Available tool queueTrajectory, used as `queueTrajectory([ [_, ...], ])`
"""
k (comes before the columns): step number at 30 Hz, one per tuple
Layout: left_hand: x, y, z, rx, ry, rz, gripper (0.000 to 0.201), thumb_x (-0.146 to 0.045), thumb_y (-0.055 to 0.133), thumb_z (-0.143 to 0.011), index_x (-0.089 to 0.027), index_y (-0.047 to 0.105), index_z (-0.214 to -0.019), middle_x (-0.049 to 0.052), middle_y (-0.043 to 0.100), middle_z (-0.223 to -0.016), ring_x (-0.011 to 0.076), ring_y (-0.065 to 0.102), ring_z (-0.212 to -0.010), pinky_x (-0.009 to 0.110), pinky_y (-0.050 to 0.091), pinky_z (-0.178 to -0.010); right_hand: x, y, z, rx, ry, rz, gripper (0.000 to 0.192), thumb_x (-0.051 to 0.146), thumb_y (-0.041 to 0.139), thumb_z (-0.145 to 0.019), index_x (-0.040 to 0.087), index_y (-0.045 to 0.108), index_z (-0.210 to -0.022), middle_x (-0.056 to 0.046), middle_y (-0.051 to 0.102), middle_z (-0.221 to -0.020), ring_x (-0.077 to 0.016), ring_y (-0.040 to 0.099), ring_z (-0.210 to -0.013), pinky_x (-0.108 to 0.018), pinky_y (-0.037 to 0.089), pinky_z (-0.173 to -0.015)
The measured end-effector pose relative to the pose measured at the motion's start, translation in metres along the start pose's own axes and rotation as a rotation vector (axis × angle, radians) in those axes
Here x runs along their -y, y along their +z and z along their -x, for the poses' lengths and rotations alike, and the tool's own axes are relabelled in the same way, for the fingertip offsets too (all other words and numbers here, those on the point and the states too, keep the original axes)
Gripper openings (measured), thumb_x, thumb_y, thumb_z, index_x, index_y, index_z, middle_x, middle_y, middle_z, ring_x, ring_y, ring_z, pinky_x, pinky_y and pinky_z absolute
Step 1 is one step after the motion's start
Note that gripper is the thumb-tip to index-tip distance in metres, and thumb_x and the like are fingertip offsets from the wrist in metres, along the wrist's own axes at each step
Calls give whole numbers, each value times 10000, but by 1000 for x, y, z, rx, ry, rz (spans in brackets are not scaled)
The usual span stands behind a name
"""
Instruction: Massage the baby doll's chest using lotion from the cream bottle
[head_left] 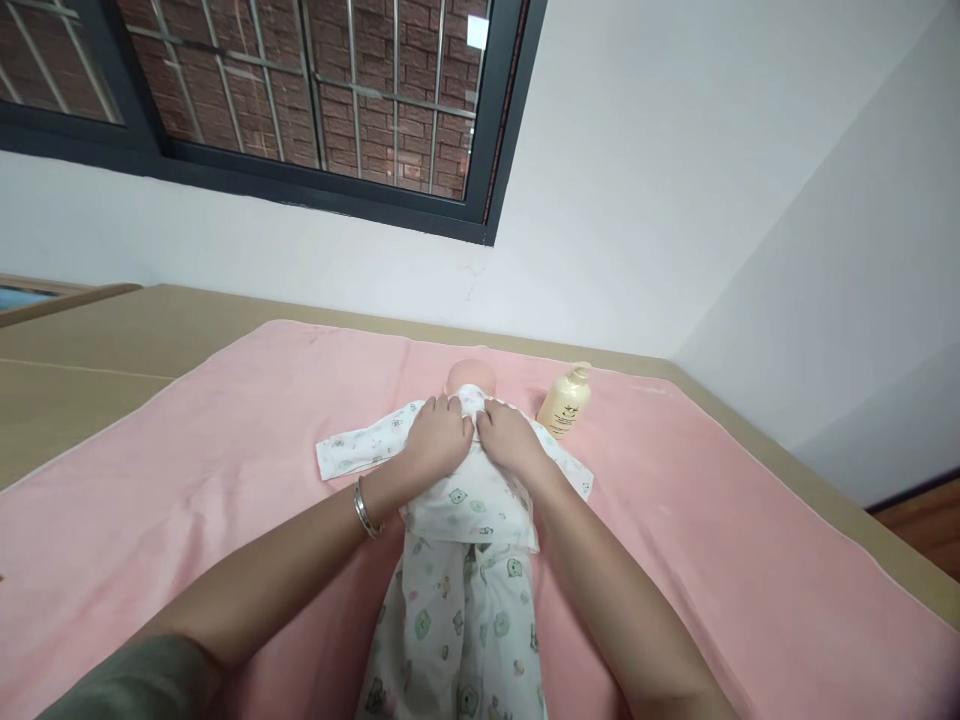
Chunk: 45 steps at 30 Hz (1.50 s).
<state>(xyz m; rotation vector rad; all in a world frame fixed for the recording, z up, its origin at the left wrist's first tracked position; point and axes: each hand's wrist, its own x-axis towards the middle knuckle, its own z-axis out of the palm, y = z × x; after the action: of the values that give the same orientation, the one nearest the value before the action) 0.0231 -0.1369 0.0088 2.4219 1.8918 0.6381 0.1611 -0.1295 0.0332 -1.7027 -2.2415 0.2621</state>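
A baby doll point(472, 376) lies stretched out on a pink blanket, with the smooth bald top of its head towards the wall. It wears a white long-sleeved top point(471, 505) and white trousers point(480, 630), both printed with small green animal figures. My left hand point(440, 437) lies on the upper part of the top, fingers extended near the left shoulder, and a silver bangle circles that wrist. Beside it, my right hand point(508, 437) rests at the other shoulder. The two thumbs are close together below the collar. Both sleeves spread outwards; the doll's hands and feet are not visible.
A cream pump bottle point(565, 402) stands on the pink blanket point(247, 430), just right of the doll's shoulder. The blanket covers much of a tan surface point(97, 335) that meets the white wall point(600, 200). A dark-framed barred window point(322, 90) is above.
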Motion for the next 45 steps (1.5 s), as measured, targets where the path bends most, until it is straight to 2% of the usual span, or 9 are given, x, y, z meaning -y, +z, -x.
queueTrajectory([
  [6,-10,1,10,-28,100,-96,373,-200,349,-958,-97,668,-1120,191,689,-1160,317,576,-1193,451,380,-1087,-21,-1,-15,42,26,-107,372,347,331,-1017,164,643,-1102,-120,695,-1185,-245,608,-1063,-314,421,-880],
  [11,10,5,-10,46,-64,101,389,-324,377,-958,-126,652,-1149,169,696,-1184,297,614,-1159,402,439,-1016,6,2,3,20,16,125,404,273,301,-1027,77,607,-1202,-207,639,-1262,-303,561,-1175,-390,378,-998],
  [15,18,11,-18,68,-142,176,456,-388,352,-960,-168,609,-1266,156,673,-1260,304,606,-1203,417,434,-1020,16,2,11,24,-64,133,401,238,313,-1014,59,596,-1236,-224,627,-1279,-310,535,-1227,-388,348,-1042],
  [25,15,20,-14,35,-201,208,550,-434,382,-946,-195,504,-1426,140,607,-1379,316,537,-1306,437,373,-1100,-29,3,-18,62,57,-153,455,497,353,-1011,171,632,-1164,-132,671,-1263,-274,616,-1137,-346,436,-920],
  [29,16,20,-15,21,-211,222,543,-432,383,-943,-196,518,-1413,137,620,-1348,320,536,-1301,449,366,-1109,-21,-3,-12,-37,43,-215,445,418,388,-996,162,603,-1290,-135,629,-1347,-276,552,-1284,-359,419,-1014],
  [35,17,27,-14,-30,-184,182,464,-390,396,-950,-192,574,-1330,142,654,-1273,317,558,-1258,450,389,-1090,2,-3,3,-329,-4,-124,522,285,389,-981,123,471,-1470,-146,305,-1632,-277,253,-1518,-445,181,-1230],
  [38,18,30,-13,-60,-177,182,477,-359,371,-965,-168,550,-1363,151,643,-1297,313,557,-1261,448,386,-1098,6,10,5,-244,-47,-59,478,274,369,-998,142,511,-1436,-157,387,-1588,-297,288,-1499,-521,155,-1226],
  [41,20,34,-13,-79,-178,179,484,-339,364,-974,-168,526,-1396,141,641,-1307,296,559,-1259,433,378,-1109,3,18,2,-115,-76,-91,443,284,347,-1014,175,568,-1382,-145,472,-1533,-289,372,-1456,-518,228,-1203],
  [45,22,39,-13,-92,-170,188,478,-346,365,-982,-172,528,-1396,137,639,-1319,290,548,-1279,438,373,-1119,0,14,0,-208,-86,-215,490,238,346,-993,122,520,-1436,-149,435,-1561,-220,324,-1493,-387,255,-1214],
])
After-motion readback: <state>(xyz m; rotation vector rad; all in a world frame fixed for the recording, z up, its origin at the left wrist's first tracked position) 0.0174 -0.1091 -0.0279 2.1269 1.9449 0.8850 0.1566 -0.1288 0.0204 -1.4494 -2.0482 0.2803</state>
